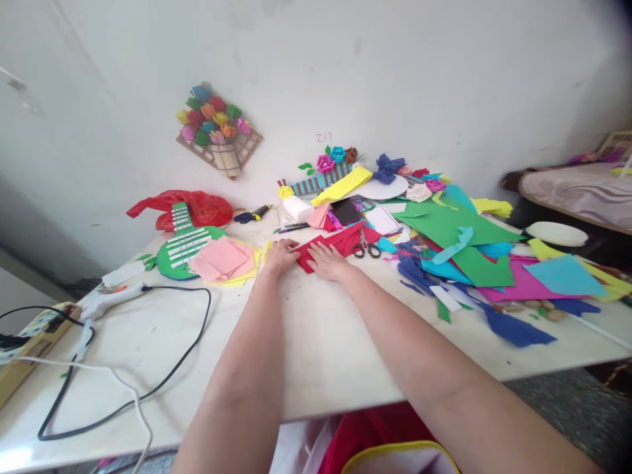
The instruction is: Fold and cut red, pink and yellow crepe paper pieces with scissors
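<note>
A folded piece of red crepe paper [307, 257] lies on the table in front of me. My left hand [282, 255] rests at its left edge, fingers reaching forward onto the tabletop and the paper. Flat across the right part of the same piece lies my right hand [326, 261], its fingers spread. More red paper [348, 238] stretches behind and to the right of that hand. Black-handled scissors [366, 250] lie just right of it, their blades partly over the red paper. What is under my palms is hidden.
Pink paper squares [224, 259] and a green guitar-shaped craft [184, 243] lie left. A glue gun [118, 299] with a looping black cable [197, 339] sits front left. Green sheets [459, 220] and blue scraps [516, 326] pile up right. A red plastic bag [207, 209] lies behind.
</note>
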A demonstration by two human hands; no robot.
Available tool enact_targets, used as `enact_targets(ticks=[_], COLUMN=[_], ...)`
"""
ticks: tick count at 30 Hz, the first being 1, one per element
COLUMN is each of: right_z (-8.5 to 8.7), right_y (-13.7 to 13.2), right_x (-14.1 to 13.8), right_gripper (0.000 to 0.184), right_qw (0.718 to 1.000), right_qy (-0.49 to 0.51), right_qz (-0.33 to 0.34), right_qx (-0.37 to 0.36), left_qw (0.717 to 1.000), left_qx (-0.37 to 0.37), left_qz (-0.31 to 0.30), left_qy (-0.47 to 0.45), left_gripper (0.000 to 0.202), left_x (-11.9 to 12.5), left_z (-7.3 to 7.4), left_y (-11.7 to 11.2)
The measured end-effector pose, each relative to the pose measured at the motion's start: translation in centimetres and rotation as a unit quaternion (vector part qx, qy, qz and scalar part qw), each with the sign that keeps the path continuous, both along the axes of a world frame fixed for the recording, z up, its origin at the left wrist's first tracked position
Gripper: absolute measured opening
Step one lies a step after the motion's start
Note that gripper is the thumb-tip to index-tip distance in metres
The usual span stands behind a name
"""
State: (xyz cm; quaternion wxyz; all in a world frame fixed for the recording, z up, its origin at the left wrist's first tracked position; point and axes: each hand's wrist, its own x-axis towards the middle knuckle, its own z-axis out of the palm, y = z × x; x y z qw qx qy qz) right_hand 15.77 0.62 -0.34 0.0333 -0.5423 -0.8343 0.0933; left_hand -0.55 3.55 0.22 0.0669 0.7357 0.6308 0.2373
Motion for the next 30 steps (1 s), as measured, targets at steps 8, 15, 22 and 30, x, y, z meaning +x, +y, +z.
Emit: enact_targets(ticks=[8,15,22,30], right_z=[0.3,0.2,0.3,0.4], right_y=[-0.2,-0.2,-0.3,-0.3], right_x=[-0.2,-0.2,-0.1,0.0], right_gripper=[0.058,0.059,0.059,0.06], right_qw=[0.999,0.999,0.999,0.999], right_qy=[-0.006,-0.003,0.008,0.018], right_qz=[-0.021,-0.02,-0.018,-0.016], right_qx=[-0.039,-0.033,-0.035,-0.033], left_qw=[0.992,0.991,0.984,0.991], left_qx=[-0.002,-0.034,-0.085,-0.049], left_qz=[0.123,0.11,0.127,0.12], left_qy=[-0.03,0.073,0.09,-0.015], left_gripper=[0.031,0.044,0.043,0.029], left_x=[-0.1,1.1,1.7,2.6], left_z=[0.6,1.1,1.6,1.2], left_y=[-0.5,-1.0,-0.8,-0.6])
